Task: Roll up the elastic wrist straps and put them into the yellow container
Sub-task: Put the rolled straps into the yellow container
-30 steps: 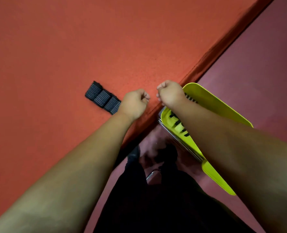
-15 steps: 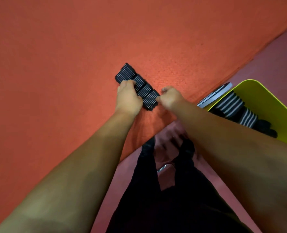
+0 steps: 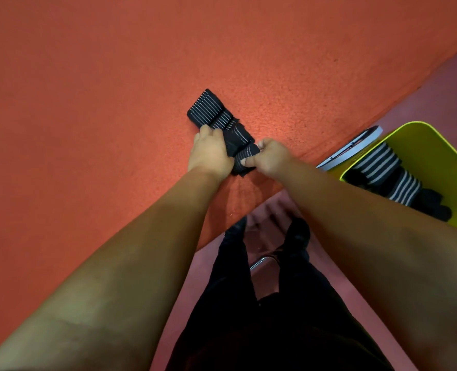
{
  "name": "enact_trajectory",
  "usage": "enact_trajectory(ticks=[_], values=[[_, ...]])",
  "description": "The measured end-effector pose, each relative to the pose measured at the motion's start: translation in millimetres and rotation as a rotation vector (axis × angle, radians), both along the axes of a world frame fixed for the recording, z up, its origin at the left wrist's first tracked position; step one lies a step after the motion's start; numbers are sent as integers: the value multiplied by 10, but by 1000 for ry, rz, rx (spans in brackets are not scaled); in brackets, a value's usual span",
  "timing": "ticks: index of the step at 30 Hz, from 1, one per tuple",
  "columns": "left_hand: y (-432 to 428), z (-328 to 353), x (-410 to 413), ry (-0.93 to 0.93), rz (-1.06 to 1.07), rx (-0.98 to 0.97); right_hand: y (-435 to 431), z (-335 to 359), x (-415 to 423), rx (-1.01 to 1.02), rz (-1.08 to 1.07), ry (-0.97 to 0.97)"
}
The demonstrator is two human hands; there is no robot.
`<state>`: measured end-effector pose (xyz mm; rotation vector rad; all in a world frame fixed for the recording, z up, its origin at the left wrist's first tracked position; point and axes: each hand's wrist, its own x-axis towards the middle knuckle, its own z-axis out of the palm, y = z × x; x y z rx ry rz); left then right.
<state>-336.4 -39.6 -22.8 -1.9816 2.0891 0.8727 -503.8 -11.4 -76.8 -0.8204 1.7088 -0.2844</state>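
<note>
Fingers (image 3: 263, 143) of left hand (image 3: 210, 153) and right hand (image 3: 271, 158) grip one striped strap (image 3: 214, 113) on the orange table (image 3: 115, 103); right of it, one yellow container (image 3: 436, 145) holds two rolled straps (image 3: 377, 162).

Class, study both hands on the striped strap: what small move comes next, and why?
Probably roll the near end further along: the right hand pinches a started roll, the left hand holds the strap beside it, and the far part lies flat.
</note>
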Motion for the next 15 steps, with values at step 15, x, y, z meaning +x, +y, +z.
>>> enact_trajectory(ticks=[15], values=[[203,770,-1076,159,-80,-58,591,1141,-1098,-102,-142,4]])
